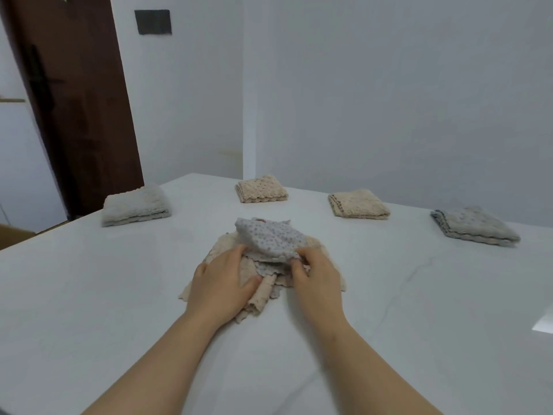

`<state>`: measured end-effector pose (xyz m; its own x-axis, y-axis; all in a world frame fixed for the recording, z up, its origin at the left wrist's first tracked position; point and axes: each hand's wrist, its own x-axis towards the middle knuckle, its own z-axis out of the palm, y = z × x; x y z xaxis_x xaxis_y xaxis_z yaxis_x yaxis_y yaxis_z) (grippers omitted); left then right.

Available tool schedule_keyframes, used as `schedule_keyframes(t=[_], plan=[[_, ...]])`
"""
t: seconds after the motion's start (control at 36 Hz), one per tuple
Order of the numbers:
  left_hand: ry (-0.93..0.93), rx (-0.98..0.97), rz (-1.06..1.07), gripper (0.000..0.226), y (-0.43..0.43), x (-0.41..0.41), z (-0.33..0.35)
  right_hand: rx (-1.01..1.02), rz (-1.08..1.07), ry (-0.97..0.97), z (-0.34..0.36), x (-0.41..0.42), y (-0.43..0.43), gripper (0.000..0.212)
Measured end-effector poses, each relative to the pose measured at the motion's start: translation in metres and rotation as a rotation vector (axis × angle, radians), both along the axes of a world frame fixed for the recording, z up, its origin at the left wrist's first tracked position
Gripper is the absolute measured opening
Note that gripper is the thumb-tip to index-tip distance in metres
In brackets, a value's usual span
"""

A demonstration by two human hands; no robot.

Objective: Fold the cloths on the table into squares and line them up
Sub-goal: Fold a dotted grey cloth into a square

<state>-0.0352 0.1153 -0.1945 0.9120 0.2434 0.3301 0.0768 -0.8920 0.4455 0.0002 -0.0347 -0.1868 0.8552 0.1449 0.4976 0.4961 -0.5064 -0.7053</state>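
Note:
A grey dotted cloth lies bunched on top of a beige cloth in the middle of the white table. My left hand rests on the pile's left side, fingers tucked under the grey cloth's edge. My right hand grips the grey cloth's near right edge. Several folded squares sit in a row along the far side: a pale grey one, a beige one, another beige one and a blue-grey one.
The table's far edge meets a white wall. A dark brown door stands at the back left, beyond the table's left corner. A bright reflection shows on the table at the right.

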Motion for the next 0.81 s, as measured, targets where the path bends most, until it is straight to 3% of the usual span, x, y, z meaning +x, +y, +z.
schedule_keyframes(t=[0.14, 0.19, 0.28, 0.33, 0.44, 0.53, 0.58, 0.69, 0.81], plan=[[-0.023, 0.111, 0.104, 0.053, 0.001, 0.006, 0.000, 0.149, -0.050, 0.095, 0.002, -0.010, -0.030, 0.010], [-0.170, 0.186, 0.130, 0.038, -0.004, 0.005, 0.002, 0.202, -0.068, 0.131, 0.003, -0.014, -0.042, 0.014], [-0.455, 0.227, -0.028, 0.034, -0.023, -0.002, 0.009, 0.247, -0.102, 0.153, 0.004, -0.019, -0.059, 0.023], [-0.494, 0.215, -0.201, 0.036, -0.047, -0.010, 0.011, 0.272, -0.120, 0.162, 0.004, -0.023, -0.069, 0.023], [-0.284, 0.248, -0.382, 0.055, -0.091, -0.020, 0.000, 0.297, -0.123, 0.182, 0.005, -0.031, -0.088, 0.020], [-0.103, 0.279, -0.403, 0.072, -0.105, -0.016, 0.000, 0.296, -0.121, 0.175, 0.004, -0.035, -0.100, 0.018], [-0.100, 0.199, -0.393, 0.066, -0.107, -0.010, -0.001, 0.286, -0.121, 0.162, 0.003, -0.034, -0.108, 0.018], [-0.140, -0.063, -0.432, 0.028, -0.112, -0.003, 0.004, 0.384, -0.125, 0.174, 0.001, -0.032, -0.116, 0.016], [-0.116, -0.417, -0.464, 0.005, -0.110, -0.003, 0.013, 0.460, -0.103, 0.203, 0.004, -0.031, -0.116, 0.018]])
